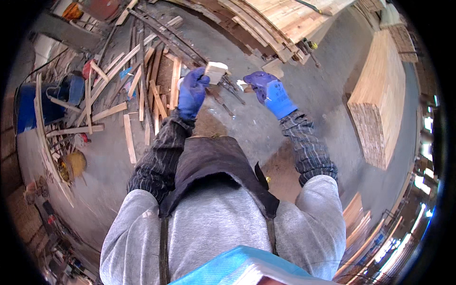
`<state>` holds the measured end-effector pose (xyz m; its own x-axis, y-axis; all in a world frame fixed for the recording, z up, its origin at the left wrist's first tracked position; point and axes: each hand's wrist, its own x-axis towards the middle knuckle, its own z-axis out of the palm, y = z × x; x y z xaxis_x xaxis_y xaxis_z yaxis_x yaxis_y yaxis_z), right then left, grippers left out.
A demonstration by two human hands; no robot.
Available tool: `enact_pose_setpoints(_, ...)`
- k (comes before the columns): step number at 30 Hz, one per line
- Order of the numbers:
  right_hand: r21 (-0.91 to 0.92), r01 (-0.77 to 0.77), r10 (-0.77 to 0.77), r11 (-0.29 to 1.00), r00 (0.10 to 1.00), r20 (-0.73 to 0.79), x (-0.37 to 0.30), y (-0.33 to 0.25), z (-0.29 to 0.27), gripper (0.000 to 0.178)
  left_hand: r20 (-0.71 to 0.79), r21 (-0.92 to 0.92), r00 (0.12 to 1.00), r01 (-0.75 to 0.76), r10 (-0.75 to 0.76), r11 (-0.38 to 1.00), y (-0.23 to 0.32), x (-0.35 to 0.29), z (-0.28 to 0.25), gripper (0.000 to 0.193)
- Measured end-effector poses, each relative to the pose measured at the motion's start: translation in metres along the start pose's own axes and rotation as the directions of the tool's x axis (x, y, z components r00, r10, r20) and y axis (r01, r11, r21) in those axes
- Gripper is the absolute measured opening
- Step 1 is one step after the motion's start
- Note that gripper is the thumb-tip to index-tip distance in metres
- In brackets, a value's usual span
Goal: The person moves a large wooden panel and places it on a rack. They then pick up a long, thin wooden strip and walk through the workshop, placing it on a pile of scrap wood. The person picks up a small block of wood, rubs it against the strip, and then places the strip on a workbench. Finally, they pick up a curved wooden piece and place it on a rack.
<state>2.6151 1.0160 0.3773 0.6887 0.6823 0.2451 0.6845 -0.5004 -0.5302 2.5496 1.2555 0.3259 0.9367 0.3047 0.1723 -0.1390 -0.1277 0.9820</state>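
My left hand [192, 93], in a blue and purple work glove, is closed round a short pale wood block [216, 72] whose upper face looks white. To its right my right hand [270, 91], gloved the same way, has its fingers pinched together. A small whitish piece [243, 86] sticks out from those fingers toward the left, too small to name. The two hands are apart, held out in front of the dark apron [209, 154]. Dark metal bars [230, 91] show below and between them.
Loose wood strips [133, 90] lie heaped at the left, beside a blue bin [71, 90]. Laminated wood panels [294, 19] are stacked ahead. A thick stack of boards [380, 104] stands on the floor at the right. More boards [356, 218] lie at the lower right.
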Motion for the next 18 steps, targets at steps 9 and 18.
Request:
enact_pose_setpoints(9, 0.675, -0.297, 0.591, 0.675, 0.765, -0.254, -0.057, -0.007, 0.038, 0.021, 0.431, -0.451, 0.708, 0.706, -0.559, 0.547, -0.016, -0.020, 0.030, 0.022)
enact_pose_setpoints(18, 0.892, -0.393, 0.859, 0.224, 0.511, 0.010, -0.099, 0.001, 0.069, 0.023, 0.293, -0.460, 0.488, 0.826, -0.822, 0.326, -0.071, -0.045, 0.018, 0.026)
